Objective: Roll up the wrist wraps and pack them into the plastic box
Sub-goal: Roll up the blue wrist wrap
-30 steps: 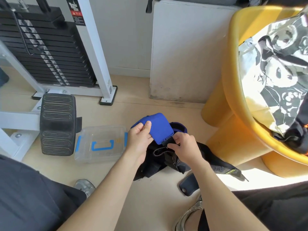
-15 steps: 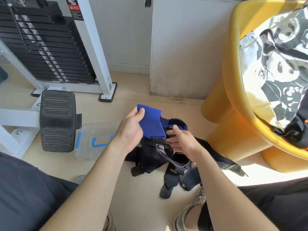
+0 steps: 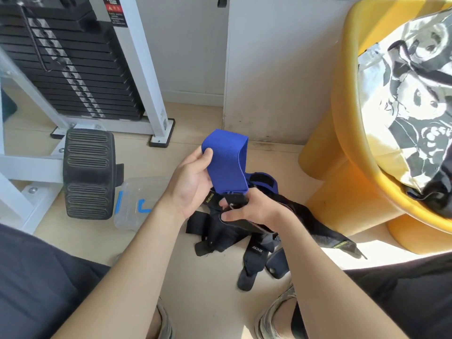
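Blue wrist wrap (image 3: 226, 165) is held up above the floor (image 3: 208, 289), between both hands, folded over at its top into a broad loop. The left hand (image 3: 193, 184) grips the wrap's left edge, thumb pressed on the front face and fingers curled behind it. The right hand (image 3: 256, 210) sits just below and pinches the black tab (image 3: 236, 199) at the wrap's lower end, fingers curled around it. Directly under the hands, a loose heap of black wraps (image 3: 220, 237) lies on the floor, unrolled, straps trailing toward the person's feet and to the right. The plastic box (image 3: 135, 204), clear with blue latches, stands on the floor to the left of the heap, partly hidden behind the left forearm; whether it holds anything cannot be made out. A ribbed foot pad (image 3: 88, 172) lies just beside the box, with the weight stack (image 3: 63, 67) behind it. A yellow chair (image 3: 342, 172) stands on the right, with a panda-print cloth (image 3: 415, 99) in its seat.
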Tool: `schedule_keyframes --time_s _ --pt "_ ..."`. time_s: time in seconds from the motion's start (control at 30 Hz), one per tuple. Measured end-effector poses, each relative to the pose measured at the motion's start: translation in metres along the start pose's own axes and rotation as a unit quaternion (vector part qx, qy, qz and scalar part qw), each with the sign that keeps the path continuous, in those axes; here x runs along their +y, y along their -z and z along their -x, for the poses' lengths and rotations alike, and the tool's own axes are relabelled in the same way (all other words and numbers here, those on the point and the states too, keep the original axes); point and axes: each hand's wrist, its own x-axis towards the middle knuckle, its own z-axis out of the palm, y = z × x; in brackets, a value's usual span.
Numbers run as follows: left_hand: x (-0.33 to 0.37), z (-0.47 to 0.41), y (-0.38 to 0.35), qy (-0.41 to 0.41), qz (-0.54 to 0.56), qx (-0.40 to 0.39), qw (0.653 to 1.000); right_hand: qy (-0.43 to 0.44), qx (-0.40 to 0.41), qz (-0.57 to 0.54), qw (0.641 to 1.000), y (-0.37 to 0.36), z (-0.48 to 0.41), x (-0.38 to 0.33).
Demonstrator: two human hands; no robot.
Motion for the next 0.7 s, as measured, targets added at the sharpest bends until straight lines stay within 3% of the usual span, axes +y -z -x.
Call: schedule_keyframes --time_s 0.1,0.4,0.57,0.7 --pt "-0.001 0.0 0.001 0.002 0.003 -0.001 1.0 -0.005 0.083 0.108 0.991 -0.007 -0.003 0.01" --pt "-0.011 0.001 -0.004 -0.006 0.13 0.042 0.991 -0.081 0.014 0.181 0.98 0.002 0.009 0.028" --pt "-0.014 -0.001 -0.009 -0.009 0.159 0.071 0.985 -0.068 0.206 0.264 0.94 0.005 0.004 0.025" --pt "-0.005 -0.001 -0.008 -0.018 0.161 0.103 0.981 -0.082 0.213 0.235 0.945 0.009 0.008 0.034"
